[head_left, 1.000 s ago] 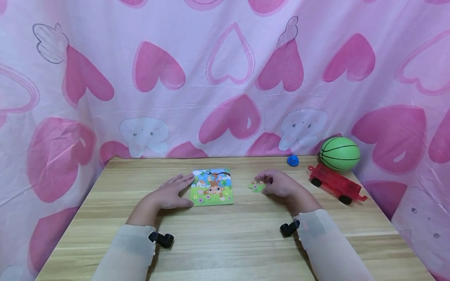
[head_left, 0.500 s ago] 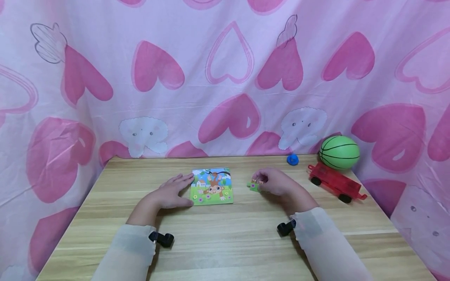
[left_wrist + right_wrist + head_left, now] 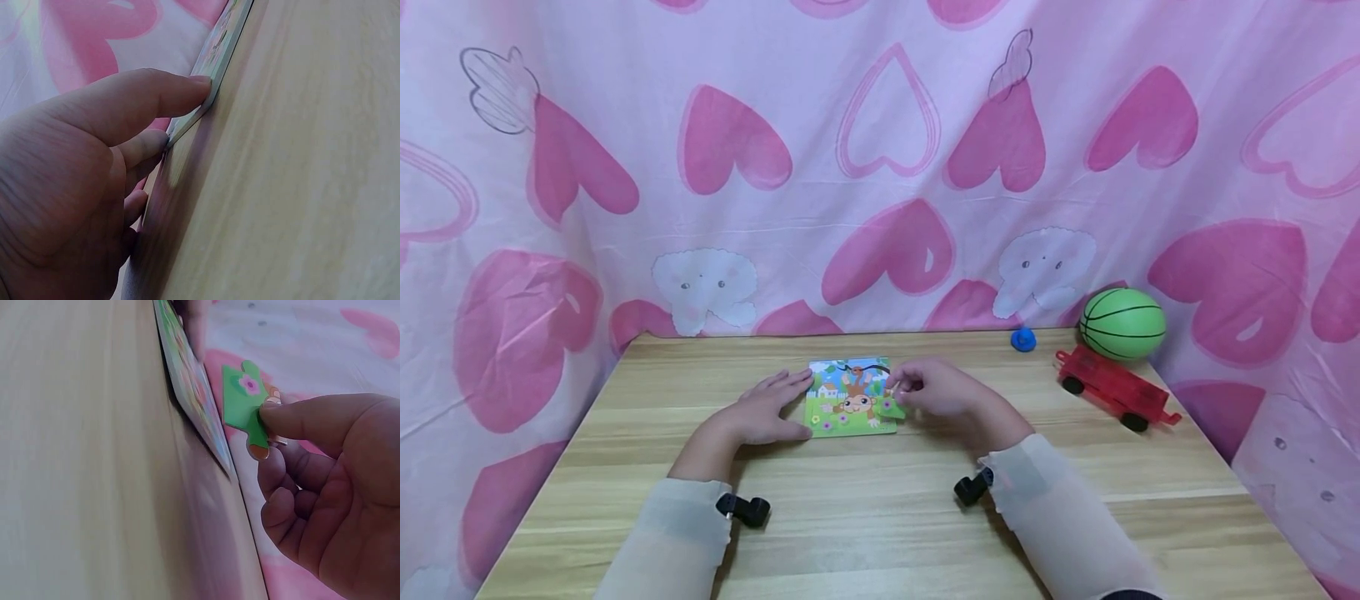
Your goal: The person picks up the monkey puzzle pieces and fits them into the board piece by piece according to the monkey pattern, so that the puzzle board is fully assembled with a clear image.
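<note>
A square picture puzzle [image 3: 848,398] with a monkey scene lies flat on the table. My left hand [image 3: 767,410] rests at its left side, thumb and fingertips spread along the edge; the left wrist view shows the thumb [image 3: 181,94] touching the board's rim. Between thumb and fingers, my right hand [image 3: 943,388] pinches a green jigsaw piece [image 3: 240,403] with a pink flower and a brown part. In the head view that piece hangs over the puzzle's right edge. The right wrist view has it tilted and apart from the board [image 3: 187,378].
Toward the back right stand a red toy wagon [image 3: 1112,388] with black wheels, a green ball [image 3: 1122,323] and a small blue object [image 3: 1023,339]. A pink heart-patterned cloth [image 3: 880,167] hangs behind the wooden table [image 3: 857,517].
My right hand has carried the jigsaw piece leftward from the bare table to above the puzzle's right edge. My left hand stays put.
</note>
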A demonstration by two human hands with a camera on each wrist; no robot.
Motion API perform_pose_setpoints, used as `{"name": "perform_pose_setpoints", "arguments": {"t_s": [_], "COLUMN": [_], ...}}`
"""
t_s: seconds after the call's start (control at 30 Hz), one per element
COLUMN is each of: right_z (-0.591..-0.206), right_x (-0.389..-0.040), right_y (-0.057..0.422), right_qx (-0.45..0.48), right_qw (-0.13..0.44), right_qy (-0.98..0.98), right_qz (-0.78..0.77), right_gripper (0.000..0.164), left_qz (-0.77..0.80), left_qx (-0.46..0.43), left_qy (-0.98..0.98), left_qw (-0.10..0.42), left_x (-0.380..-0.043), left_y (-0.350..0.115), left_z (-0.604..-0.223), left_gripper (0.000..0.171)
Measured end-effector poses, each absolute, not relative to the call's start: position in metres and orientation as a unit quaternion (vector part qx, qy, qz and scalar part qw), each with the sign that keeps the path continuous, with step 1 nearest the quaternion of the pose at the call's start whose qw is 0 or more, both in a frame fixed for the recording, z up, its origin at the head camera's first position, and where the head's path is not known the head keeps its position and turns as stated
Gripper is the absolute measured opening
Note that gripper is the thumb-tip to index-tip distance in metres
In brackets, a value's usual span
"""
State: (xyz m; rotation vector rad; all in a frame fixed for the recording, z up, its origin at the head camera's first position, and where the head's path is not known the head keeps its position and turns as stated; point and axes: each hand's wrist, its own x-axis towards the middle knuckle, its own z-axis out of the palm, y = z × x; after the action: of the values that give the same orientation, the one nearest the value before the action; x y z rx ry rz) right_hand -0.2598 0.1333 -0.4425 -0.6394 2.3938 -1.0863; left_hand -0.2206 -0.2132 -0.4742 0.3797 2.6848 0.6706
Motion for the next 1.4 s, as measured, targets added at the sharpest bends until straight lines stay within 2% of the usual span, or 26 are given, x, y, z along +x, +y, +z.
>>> {"name": "perform_pose_setpoints", "arguments": {"t_s": [0.3, 0.6, 0.97, 1.4], "right_z": [-0.449, -0.456, -0.463, -0.467], "right_x": [-0.261, -0.267, -0.267, -0.266], "right_y": [0.094, 0.07, 0.062, 0.06], "right_qx": [-0.284, -0.291, -0.272, -0.281], "right_qw": [0.211, 0.225, 0.222, 0.217], "right_qy": [0.855, 0.854, 0.866, 0.866], "right_qz": [-0.38, -0.367, -0.356, -0.352], "right_gripper": [0.017, 0.015, 0.015, 0.028], "left_qz": [0.239, 0.235, 0.243, 0.242], "left_qx": [0.135, 0.139, 0.142, 0.137], "left_qy": [0.946, 0.946, 0.944, 0.944], "left_qw": [0.172, 0.174, 0.173, 0.179], "left_x": [-0.222, -0.221, -0.221, -0.22], "left_y": [-0.215, -0.216, -0.215, -0.214], "left_z": [-0.476, -0.473, -0.47, -0.471], "left_gripper": [0.1, 0.1, 0.1, 0.099]}}
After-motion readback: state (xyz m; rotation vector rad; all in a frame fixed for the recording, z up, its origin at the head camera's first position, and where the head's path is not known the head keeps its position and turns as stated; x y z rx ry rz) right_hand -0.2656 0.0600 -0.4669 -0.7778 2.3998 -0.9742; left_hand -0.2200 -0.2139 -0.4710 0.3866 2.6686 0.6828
